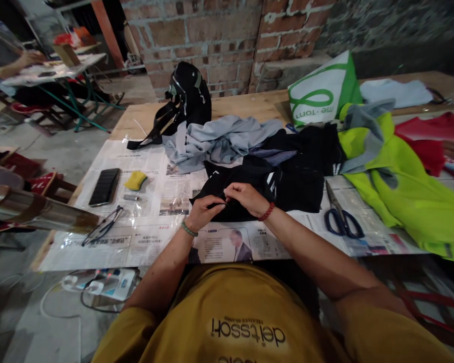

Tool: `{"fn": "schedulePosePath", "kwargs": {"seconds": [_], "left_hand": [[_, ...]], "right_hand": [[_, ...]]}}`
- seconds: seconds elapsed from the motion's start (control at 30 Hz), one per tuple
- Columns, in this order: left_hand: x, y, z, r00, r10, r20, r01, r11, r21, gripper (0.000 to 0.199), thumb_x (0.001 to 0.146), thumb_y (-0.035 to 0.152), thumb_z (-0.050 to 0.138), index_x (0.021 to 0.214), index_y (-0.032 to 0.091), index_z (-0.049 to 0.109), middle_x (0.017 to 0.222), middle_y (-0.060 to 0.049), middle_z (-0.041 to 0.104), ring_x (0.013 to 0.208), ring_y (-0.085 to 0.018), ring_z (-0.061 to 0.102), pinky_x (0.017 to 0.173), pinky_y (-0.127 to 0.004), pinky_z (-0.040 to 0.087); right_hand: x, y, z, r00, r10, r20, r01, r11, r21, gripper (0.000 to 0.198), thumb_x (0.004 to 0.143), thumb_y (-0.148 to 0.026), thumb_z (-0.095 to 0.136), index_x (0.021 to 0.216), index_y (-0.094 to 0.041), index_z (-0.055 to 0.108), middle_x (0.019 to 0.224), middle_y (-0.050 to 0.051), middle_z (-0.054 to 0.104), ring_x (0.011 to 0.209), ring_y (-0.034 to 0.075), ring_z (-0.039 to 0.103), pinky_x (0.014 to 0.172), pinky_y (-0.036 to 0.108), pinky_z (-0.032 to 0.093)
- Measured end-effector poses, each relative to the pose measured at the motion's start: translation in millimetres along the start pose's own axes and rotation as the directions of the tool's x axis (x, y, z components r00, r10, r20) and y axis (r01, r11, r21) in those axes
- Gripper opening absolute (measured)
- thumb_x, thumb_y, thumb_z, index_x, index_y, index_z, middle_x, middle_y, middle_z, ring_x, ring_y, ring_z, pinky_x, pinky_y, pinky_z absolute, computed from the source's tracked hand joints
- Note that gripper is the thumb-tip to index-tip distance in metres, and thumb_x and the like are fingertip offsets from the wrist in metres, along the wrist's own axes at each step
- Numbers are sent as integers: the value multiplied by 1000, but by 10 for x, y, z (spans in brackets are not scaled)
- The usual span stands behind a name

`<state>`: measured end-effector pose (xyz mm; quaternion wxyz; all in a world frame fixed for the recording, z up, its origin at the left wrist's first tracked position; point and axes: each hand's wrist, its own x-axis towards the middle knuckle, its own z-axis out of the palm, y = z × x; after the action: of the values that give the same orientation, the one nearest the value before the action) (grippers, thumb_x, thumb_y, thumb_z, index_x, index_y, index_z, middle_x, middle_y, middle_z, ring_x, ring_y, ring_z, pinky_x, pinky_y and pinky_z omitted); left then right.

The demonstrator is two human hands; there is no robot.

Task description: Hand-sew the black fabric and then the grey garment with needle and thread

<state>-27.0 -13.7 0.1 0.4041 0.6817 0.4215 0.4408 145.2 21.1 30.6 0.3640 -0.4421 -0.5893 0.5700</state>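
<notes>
Black cloth with white stripes [298, 184] lies in front of me on newspaper. My left hand [203, 212] pinches an edge of this black garment between thumb and fingers. Close beside it, my right hand [247, 197] has its thumb and fingertips pressed together just above the cloth. Whatever is between those right fingertips is too small to make out. Grey cloth [223, 138] is bunched up behind the black garment. Dark blue-handled scissors [342, 219] rest on the paper to the right of my right hand.
At left lie a black phone [105, 187], a yellow sponge [135, 180], glasses [105, 226] and a brown-tinted bottle [41, 209]. A black bag [191, 93] and a green-white bag [323, 93] stand behind. Neon-yellow clothing [397, 176] covers the right side. Another person [7, 60] sits at a far table.
</notes>
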Motion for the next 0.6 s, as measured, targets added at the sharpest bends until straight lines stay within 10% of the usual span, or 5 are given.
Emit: {"fn": "schedulePosePath", "kwargs": {"seconds": [0.4,0.6], "left_hand": [[28,-28,-43,975,-120,-186,110,992,-63,13,73,29,67,78,17,68,74,-1,65,71,-13,55,70,-25,44],[53,-60,-22,919,-356,-169,282,893,-352,18,65,31,70,73,16,66,64,3,57,59,-9,48,57,-21,38]], "right_hand": [[-72,120,90,974,-225,6,212,910,-357,25,86,-32,46,75,-16,63,68,0,59,64,11,52,63,24,41],[-219,123,-39,756,-626,-190,435,698,-569,22,88,-26,48,105,-21,62,102,8,63,96,19,59,87,35,46]]}}
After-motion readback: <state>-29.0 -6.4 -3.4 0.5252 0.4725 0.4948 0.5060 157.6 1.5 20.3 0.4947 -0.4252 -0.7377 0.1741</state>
